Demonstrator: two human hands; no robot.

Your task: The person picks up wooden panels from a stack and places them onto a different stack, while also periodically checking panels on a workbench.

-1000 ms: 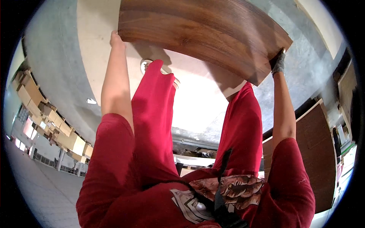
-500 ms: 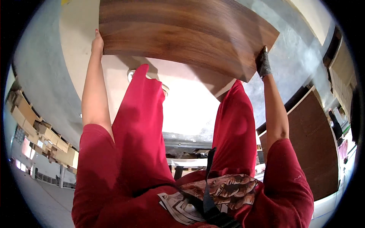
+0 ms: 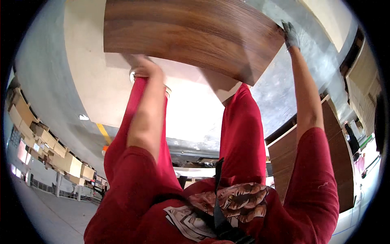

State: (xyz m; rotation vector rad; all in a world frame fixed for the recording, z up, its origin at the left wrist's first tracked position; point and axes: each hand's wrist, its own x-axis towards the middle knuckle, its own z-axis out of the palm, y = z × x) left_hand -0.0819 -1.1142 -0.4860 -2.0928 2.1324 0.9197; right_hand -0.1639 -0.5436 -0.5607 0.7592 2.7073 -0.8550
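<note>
A dark brown wood-grain board (image 3: 191, 36) lies across the upper middle, its long near edge facing me. Beside its right corner is my right hand (image 3: 291, 37), in a dark glove with a paler cuff. Its fingers are stretched out and apart, touching the board's edge there. My bare left hand (image 3: 147, 68) is just below the near edge, left of the middle. Motion smears its fingers, and I cannot tell whether they touch the board. Under the board is a large pale sheet (image 3: 91, 95).
My red-trousered legs (image 3: 243, 126) stand apart on the near side. Another brown panel (image 3: 339, 158) leans at the right. Stacked cardboard-coloured pieces (image 3: 53, 140) line the far left. A yellow strip (image 3: 103, 132) marks the floor, and a white scrap (image 3: 83, 117) lies near it.
My left hand has left the board's left edge and moved right, below the near edge. My right hand has slid farther up around the right corner. The board has shifted slightly left in view.
</note>
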